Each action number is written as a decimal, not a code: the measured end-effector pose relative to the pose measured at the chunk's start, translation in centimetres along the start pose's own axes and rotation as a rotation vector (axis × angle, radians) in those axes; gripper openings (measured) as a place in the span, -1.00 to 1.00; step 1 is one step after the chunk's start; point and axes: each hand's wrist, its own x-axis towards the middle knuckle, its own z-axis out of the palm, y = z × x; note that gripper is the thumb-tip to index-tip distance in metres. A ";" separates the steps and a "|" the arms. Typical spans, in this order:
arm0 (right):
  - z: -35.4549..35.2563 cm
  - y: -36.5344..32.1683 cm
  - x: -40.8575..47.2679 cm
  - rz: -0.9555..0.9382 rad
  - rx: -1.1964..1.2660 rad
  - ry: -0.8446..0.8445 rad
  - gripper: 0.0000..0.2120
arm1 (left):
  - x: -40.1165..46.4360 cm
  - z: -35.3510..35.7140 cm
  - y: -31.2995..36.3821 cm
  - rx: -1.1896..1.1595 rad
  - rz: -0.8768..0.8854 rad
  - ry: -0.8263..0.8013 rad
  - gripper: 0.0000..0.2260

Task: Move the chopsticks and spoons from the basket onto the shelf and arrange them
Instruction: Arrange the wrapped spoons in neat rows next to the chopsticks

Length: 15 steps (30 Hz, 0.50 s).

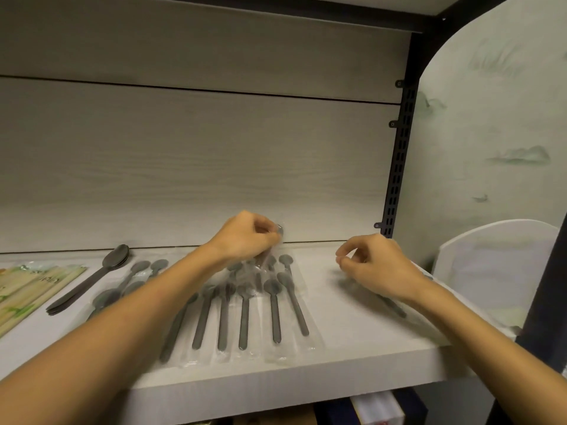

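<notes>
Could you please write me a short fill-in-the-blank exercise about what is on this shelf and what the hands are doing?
1. The left hand pinches a spoon wrapped in clear ____.
2. The chopstick packets lie at the ____ end of the shelf.
3. The right hand hovers to the ____ of the wrapped spoons.

Missing words: plastic; left; right

A black slotted metal upright (399, 161) stands at two o'clock. Beyond it, a pale arched panel with faint green brushwork (497, 118); a white curved board (497, 259) at three o'clock.
</notes>
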 end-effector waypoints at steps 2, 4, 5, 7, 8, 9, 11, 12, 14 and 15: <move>-0.5 0.8 0.5 0.002 0.006 0.009 -0.91 | 0.7 0.6 0.4 0.021 -0.013 0.004 -0.86; -0.7 1.4 0.9 -0.007 0.013 0.009 -0.90 | 1.4 1.2 0.8 0.024 -0.038 0.001 -0.76; -0.7 1.6 1.1 -0.017 0.013 0.010 -0.90 | 1.6 1.5 0.9 0.007 -0.058 -0.010 -0.72; -0.7 2.0 1.5 -0.035 0.015 0.013 -0.89 | 2.2 2.3 1.1 -0.023 -0.100 -0.039 -0.64; -0.6 2.1 1.7 -0.041 0.020 0.016 -0.89 | 2.5 2.6 1.2 -0.034 -0.114 -0.053 -0.63; -0.6 2.3 1.9 -0.043 0.027 0.018 -0.89 | 2.7 2.9 1.2 -0.040 -0.126 -0.062 -0.62; -0.5 2.6 2.2 -0.046 0.034 0.014 -0.89 | 3.3 3.4 1.3 -0.056 -0.153 -0.063 -0.61; -0.5 2.8 2.3 -0.046 0.038 0.008 -0.89 | 3.6 3.6 1.4 -0.074 -0.168 -0.068 -0.61; -0.4 3.2 2.5 -0.047 0.042 -0.003 -0.89 | 3.9 4.0 1.6 -0.139 -0.200 -0.090 -0.60; -0.3 3.3 2.6 -0.046 0.042 -0.005 -0.89 | 4.1 4.2 1.6 -0.169 -0.209 -0.094 -0.60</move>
